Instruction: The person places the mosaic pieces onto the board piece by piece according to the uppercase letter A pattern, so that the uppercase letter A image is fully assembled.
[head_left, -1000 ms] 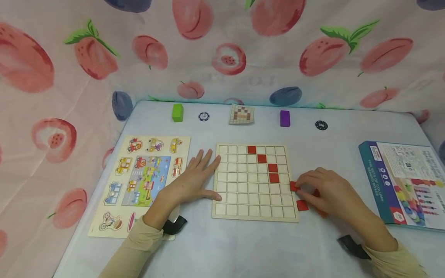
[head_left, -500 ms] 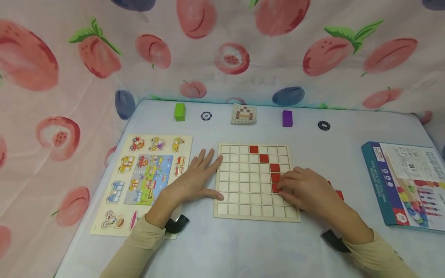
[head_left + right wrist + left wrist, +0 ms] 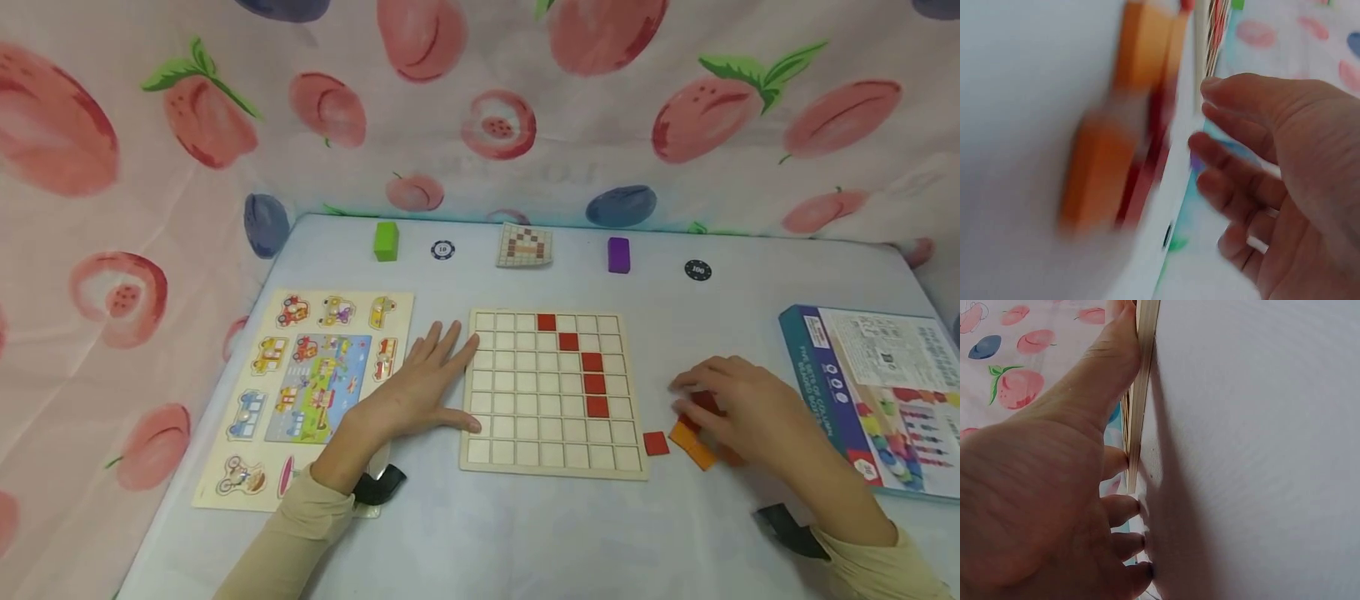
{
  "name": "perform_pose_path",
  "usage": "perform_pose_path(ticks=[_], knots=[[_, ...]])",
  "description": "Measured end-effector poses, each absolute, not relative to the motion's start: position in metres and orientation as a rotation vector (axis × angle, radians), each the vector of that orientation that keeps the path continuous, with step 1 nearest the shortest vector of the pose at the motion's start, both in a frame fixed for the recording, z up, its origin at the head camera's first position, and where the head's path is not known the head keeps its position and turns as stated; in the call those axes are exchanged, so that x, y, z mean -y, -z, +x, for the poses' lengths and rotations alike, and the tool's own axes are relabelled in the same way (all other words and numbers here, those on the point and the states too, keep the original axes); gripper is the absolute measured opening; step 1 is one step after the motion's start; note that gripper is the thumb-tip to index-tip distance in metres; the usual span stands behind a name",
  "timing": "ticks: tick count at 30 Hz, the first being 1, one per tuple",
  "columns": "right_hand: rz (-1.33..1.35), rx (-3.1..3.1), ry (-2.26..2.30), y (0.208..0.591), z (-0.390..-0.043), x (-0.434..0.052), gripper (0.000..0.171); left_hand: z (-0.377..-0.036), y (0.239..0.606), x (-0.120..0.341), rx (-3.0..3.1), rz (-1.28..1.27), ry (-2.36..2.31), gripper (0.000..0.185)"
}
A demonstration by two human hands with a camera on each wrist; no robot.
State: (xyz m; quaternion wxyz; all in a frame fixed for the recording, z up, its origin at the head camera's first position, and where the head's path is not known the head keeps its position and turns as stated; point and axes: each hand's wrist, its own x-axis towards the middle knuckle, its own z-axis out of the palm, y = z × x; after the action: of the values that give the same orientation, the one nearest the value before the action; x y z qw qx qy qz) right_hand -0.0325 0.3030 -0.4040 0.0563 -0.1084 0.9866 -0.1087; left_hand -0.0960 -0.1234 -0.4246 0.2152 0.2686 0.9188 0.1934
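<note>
A wooden grid board [image 3: 525, 392] lies in the middle of the table. Several red tiles [image 3: 594, 384] sit in its cells, stepping down to the right. My left hand [image 3: 431, 375] lies flat beside the board, thumb against its left edge [image 3: 1141, 394], fingers straight. To the right of the board, my right hand [image 3: 708, 393] hovers over a small pile of orange tiles [image 3: 696, 448] and red ones, fingers loosely curled. In the blurred right wrist view the right hand [image 3: 1272, 187] holds nothing, with orange tiles [image 3: 1116, 125] just beyond its fingertips. One loose red tile [image 3: 656, 442] lies by the board's lower right corner.
A vehicle puzzle board [image 3: 315, 383] lies left of my left hand. A blue box [image 3: 877, 400] sits at the right edge. Along the back stand a green block [image 3: 386, 241], a chip [image 3: 442, 250], a pattern card [image 3: 524, 247], a purple block [image 3: 618, 254] and a dark chip [image 3: 697, 270].
My right hand carried a red tile onto the board, left it under the other reds, then moved back right over the loose tiles. My left hand stayed put.
</note>
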Motion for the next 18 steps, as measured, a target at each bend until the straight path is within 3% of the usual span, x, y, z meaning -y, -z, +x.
perform_pose_path(ticks=[6,10,18], knots=[[-0.077,-2.978,0.303,0.412,-0.032,-0.327,0.044,-0.096,0.422,0.126,-2.560,0.738,-0.533,0.120],[-0.090,-2.975,0.373,0.412,-0.032,-0.327,0.040,-0.095,0.423,0.126,-2.558,0.731,-0.555,0.120],[-0.088,-2.986,0.335,0.408,-0.032,-0.328,0.049,-0.094,0.422,0.122,-2.561,0.744,-0.551,0.119]])
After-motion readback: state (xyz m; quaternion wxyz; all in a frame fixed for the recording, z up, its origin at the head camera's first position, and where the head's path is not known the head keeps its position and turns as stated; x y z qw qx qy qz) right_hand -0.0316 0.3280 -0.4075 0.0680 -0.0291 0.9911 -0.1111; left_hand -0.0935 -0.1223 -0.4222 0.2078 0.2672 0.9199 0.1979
